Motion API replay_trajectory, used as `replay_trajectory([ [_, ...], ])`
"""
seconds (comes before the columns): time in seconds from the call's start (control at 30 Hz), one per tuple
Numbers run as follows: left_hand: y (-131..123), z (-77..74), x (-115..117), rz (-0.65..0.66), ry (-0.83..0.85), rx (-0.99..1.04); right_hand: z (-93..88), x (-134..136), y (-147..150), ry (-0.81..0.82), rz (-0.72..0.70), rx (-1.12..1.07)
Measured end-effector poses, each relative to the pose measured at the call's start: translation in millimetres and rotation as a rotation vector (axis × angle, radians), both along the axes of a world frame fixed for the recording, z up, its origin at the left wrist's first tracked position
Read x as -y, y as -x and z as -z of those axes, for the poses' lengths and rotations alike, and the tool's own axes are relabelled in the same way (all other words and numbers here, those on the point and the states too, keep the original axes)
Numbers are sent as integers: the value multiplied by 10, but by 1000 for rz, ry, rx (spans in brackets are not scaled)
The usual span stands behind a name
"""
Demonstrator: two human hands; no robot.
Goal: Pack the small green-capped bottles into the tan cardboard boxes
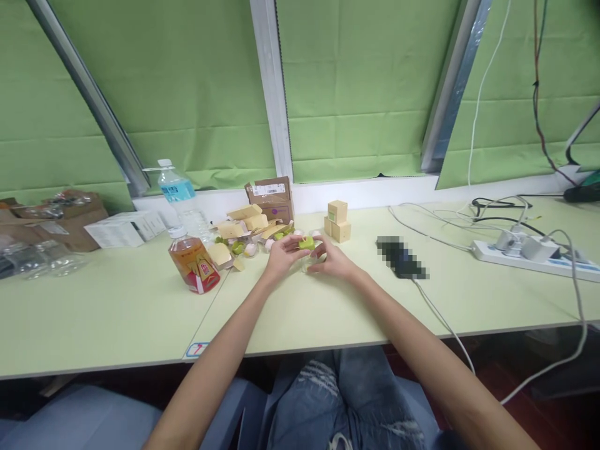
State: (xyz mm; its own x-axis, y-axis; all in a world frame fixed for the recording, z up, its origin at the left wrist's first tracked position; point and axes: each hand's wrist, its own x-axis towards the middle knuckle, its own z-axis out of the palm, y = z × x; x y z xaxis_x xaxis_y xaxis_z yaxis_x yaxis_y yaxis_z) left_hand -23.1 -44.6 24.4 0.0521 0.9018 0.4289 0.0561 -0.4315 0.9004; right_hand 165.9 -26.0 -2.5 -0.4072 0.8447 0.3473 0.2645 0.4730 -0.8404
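Observation:
Above the table's middle, my left hand (283,255) and my right hand (332,257) meet around a small bright green piece (307,242). Fingertips of both hands close on it from either side; its exact kind is too small to tell. Below it, by my right fingers, a small clear see-through thing (305,265) shows faintly. Left of my left hand lies a pile of small tan cardboard boxes (234,230), mixed with green and pale pink bits (251,249). Behind my right hand stands a small stack of tan boxes (337,220).
A red-labelled drink bottle (194,262) and a blue-labelled water bottle (180,197) stand left. An open carton (272,199) sits behind the pile. To the right lie a blurred-out phone (400,257) on a white cable and a power strip (539,255). White boxes (124,229) are far left.

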Motion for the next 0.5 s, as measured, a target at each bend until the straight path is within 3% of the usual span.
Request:
replay_trajectory([
  [0.27,-4,72,51,-25,16,-183,89,-92,-35,3,-22,-69],
  [0.5,7,74,100,100,105,-158,102,-130,-54,47,-69,-96],
])
